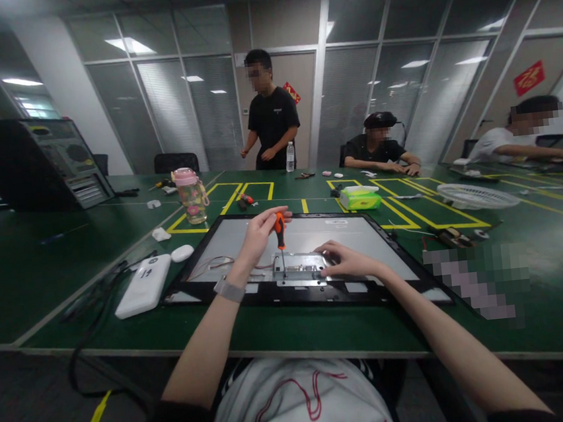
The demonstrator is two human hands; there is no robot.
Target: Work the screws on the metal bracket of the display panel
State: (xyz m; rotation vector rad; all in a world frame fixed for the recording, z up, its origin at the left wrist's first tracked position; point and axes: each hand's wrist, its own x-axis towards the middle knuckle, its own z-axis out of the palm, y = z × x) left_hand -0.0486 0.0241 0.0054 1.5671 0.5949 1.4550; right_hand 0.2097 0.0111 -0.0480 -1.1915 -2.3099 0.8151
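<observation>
A monitor panel (364, 243) lies face down on the green table (43, 274), with a metal bracket plate (299, 267) at its near middle. My left hand (258, 232) is closed round the orange-and-black handle of a screwdriver (280, 232), which stands upright with its tip on the bracket. My right hand (343, 259) rests on the right end of the bracket, fingers curled and pressing down. A watch sits on my left wrist.
A white power bank (144, 285) and white mouse (182, 252) lie left of the panel, with black cables (94, 289). A pink bottle (191, 194), a computer case (33, 165), a green tissue pack (360, 198) and a white fan (476, 195) stand farther back. Three people are across the table.
</observation>
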